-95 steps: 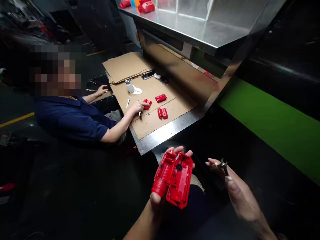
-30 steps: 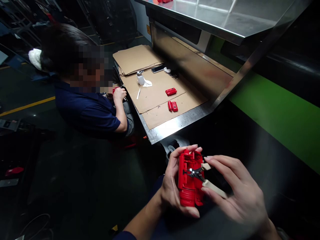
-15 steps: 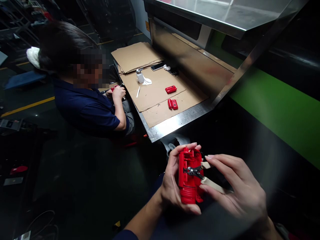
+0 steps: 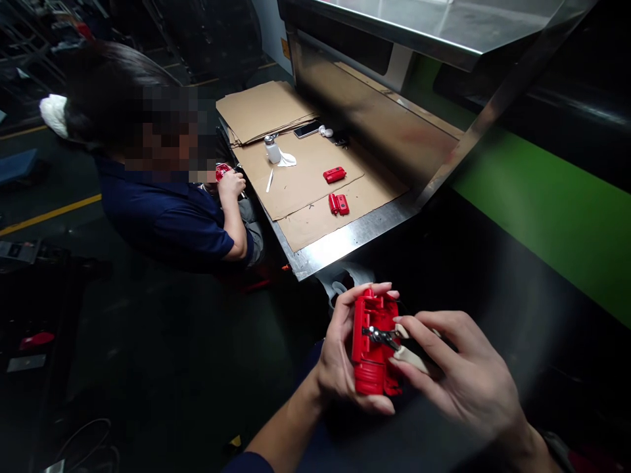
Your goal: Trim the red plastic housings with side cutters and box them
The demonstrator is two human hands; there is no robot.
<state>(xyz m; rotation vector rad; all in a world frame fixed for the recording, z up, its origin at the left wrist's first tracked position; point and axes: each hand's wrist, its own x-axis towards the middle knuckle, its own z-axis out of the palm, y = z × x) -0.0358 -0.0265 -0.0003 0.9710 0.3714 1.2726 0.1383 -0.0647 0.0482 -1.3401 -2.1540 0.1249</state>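
Note:
My left hand [image 4: 340, 355] is wrapped round a red plastic housing [image 4: 369, 378], its open, hollow side facing up and a ribbed round section at the near end. In my right hand [image 4: 463, 368] is a pair of small pliers [image 4: 409, 355] with cream-coloured handles, held between thumb and fingers. The dark metal jaws reach into the housing and meet its left inner wall; whether they grip or cut something there cannot be made out. Two more red plastic parts, one [image 4: 334, 174] farther back and one [image 4: 339, 204] nearer, lie on the cardboard-covered table [image 4: 315, 230].
Beyond my hands the metal-edged table holds a white bottle [image 4: 271, 150], a white cloth [image 4: 286, 159], a white stick-like tool [image 4: 269, 180], a phone [image 4: 307, 129] and stacked cardboard [image 4: 266, 108]. A co-worker [image 4: 162, 210] sits at left, hands on a red part. A metal shelf [image 4: 394, 26] overhangs.
My right hand has squeezed the pliers' handles closer together and shifted slightly. The housing stays in my left hand. The camera view has moved a little.

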